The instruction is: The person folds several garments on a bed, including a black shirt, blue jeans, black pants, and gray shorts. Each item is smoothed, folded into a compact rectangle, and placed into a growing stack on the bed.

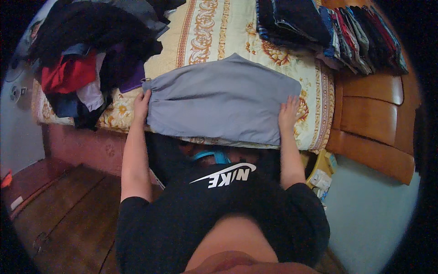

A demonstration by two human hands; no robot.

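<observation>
A pair of grey shorts [214,100], folded in half lengthwise, lies on the patterned bedspread [237,27] in front of me. Their gathered waistband is on the left, the leg hems on the right, and a pointed corner sticks out at the far side. My left hand [142,107] grips the waistband edge, its thumb on top and its other fingers partly hidden. At the other end my right hand [288,113] rests on the cloth near the hems, fingers stretched out and flat.
To the left, a loose heap of dark clothes [86,32] has a red garment [70,75] in it. Folded jeans [296,23] lie at the far right, beside a row of folded clothes [360,39]. The wooden headboard [372,107] borders the bed's right end.
</observation>
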